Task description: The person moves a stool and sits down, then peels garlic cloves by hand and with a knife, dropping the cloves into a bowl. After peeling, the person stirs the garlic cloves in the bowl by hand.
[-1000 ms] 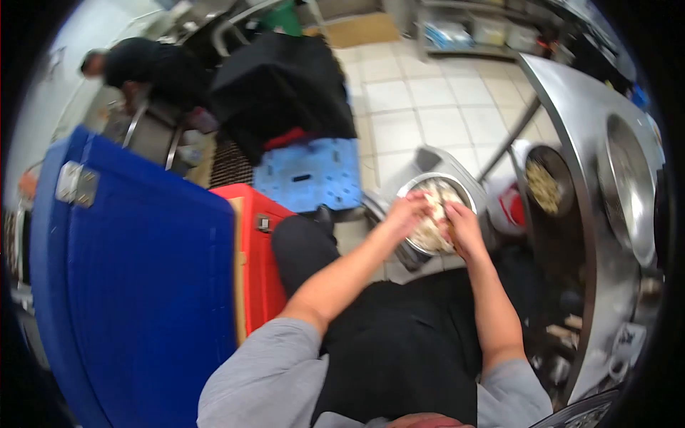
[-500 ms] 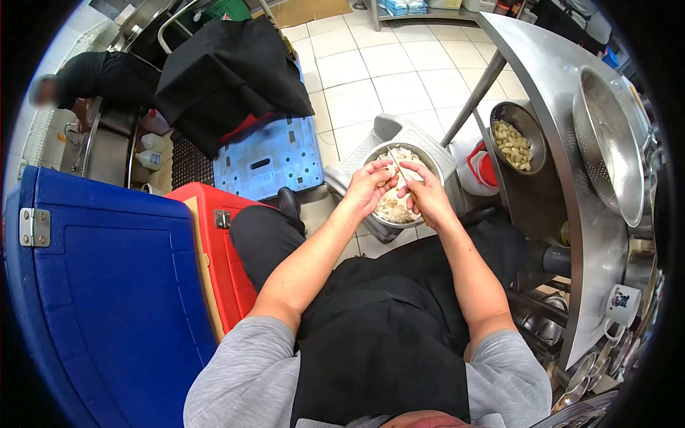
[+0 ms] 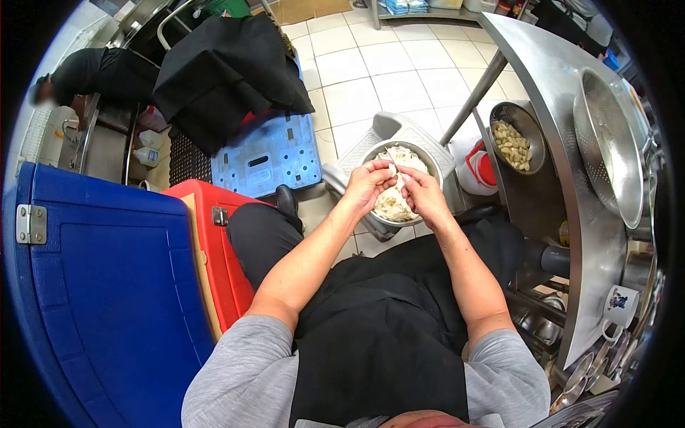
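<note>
Both hands meet above a round metal bowl (image 3: 432,158) that holds pale, whitish pieces (image 3: 397,203). My left hand (image 3: 369,187) has its fingers pinched together on a small pale piece over the bowl's left part. Close against it, my right hand (image 3: 424,195) is closed around a thin knife (image 3: 390,160), whose blade points up and away between the two hands. The knife's handle is mostly hidden in the fingers. The bowl rests on a grey plastic stool (image 3: 357,146).
A perforated bowl (image 3: 540,153) of pale pieces sits on a lower shelf at right, below a steel counter (image 3: 546,64) bearing a colander (image 3: 598,153). Blue (image 3: 128,299) and red (image 3: 228,267) boxes stand left. A person (image 3: 100,75) bends over a sink, beyond a blue platform (image 3: 267,160).
Since a second ago, the view has shifted and sharpened. Both hands have stayed over the bowl, and their fingers have drawn closer together in the last half second.
</note>
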